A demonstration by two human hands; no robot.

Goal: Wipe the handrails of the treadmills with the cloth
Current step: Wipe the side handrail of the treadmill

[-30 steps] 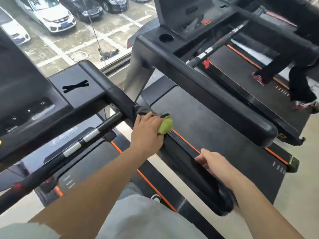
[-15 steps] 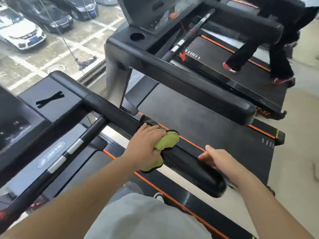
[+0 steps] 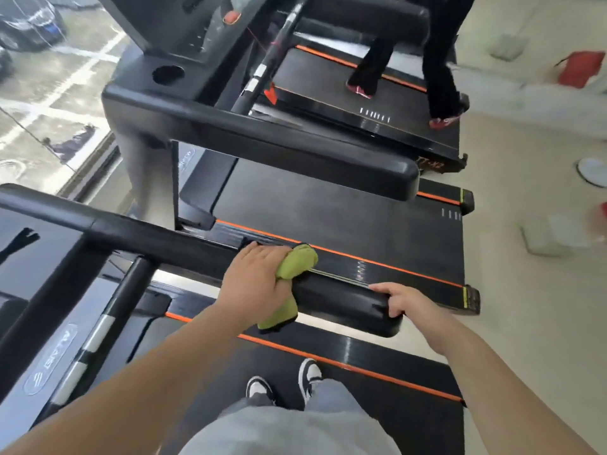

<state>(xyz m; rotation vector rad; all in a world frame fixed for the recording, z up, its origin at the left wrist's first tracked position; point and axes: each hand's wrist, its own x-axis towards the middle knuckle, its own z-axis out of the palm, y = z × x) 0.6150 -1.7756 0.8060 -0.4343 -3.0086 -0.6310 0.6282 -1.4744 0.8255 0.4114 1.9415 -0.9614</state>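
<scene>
You are gripping a green cloth point(image 3: 297, 261) with your left hand point(image 3: 258, 284). Your fingers are curling over the top of the black handrail point(image 3: 170, 241), so the cloth is being pressed against the padding. One bunched end is sticking out past your knuckles on the far side, and the other end is hanging below the rail on your side. The cloth is sitting towards the free end of the rail, near its rounded tip.

Your right hand point(image 3: 399, 300) is holding that tip (fingers bent, fingertips lying on the top face, thumb hard to make out), a little apart from the cloth.

You are standing on the belt point(image 3: 410, 412) of this treadmill in black-and-white sneakers point(image 3: 310, 376). Just beyond the rail, the next treadmill point(image 3: 328, 218) is lying parallel, with the neighbouring handrail point(image 3: 295, 149) running above its belt. On the farthest machine another person point(image 3: 437, 60), in dark trousers and red shoes, is standing with one foot ahead of the other. A window point(image 3: 49, 110) on your left is showing a car park below.
</scene>
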